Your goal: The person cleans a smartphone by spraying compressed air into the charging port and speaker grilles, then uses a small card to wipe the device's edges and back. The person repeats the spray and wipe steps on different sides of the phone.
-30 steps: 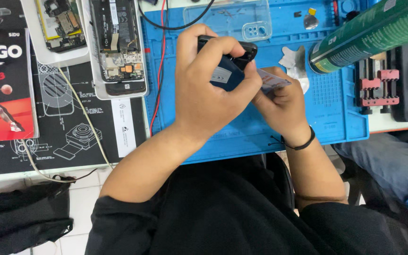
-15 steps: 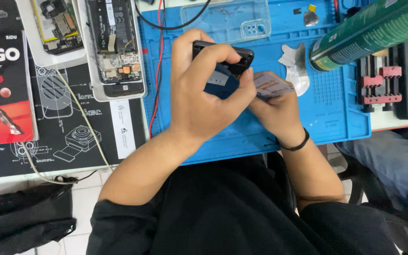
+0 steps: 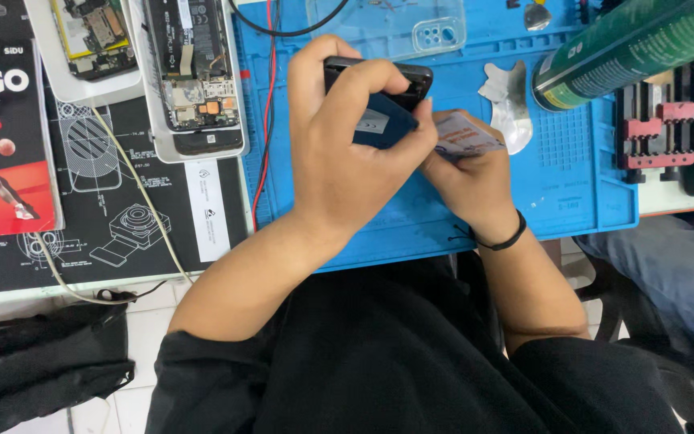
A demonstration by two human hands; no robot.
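A white workbench [image 3: 10, 293] spans the far part of the view; a black printed mat [image 3: 114, 225] covers its left, a blue work mat [image 3: 588, 185] its right; pale floor tiles [image 3: 134, 402] show near left.

Short black sleeves, a black top, and a thin black band [image 3: 501, 241] round the right wrist.

White label strip [image 3: 207, 210] on black mat; green labelled can [image 3: 636, 44] upper right

Green spray can [image 3: 636, 44], opened phone [image 3: 194, 72]
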